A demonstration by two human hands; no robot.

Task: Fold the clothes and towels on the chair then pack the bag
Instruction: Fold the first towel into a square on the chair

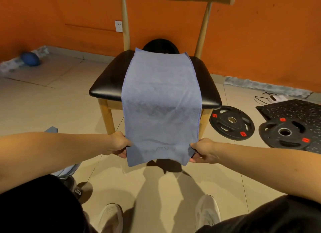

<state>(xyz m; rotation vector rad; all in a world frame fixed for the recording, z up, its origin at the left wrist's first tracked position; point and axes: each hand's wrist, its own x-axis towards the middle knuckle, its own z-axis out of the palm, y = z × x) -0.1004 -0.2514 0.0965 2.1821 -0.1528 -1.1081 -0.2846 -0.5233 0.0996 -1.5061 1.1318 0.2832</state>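
A blue-grey towel lies stretched lengthwise over the black seat of a wooden chair, its near end held out in the air past the seat's front edge. My left hand grips the towel's near left side. My right hand grips its near right side. The far end of the towel rests at the back of the seat, against a dark rounded thing that is mostly hidden. A bit of blue fabric shows under my left forearm; what it belongs to I cannot tell.
Two black weight plates lie on the tiled floor right of the chair, one on a speckled mat. A blue ball sits by the orange wall at left. My feet in pale shoes stand below the towel.
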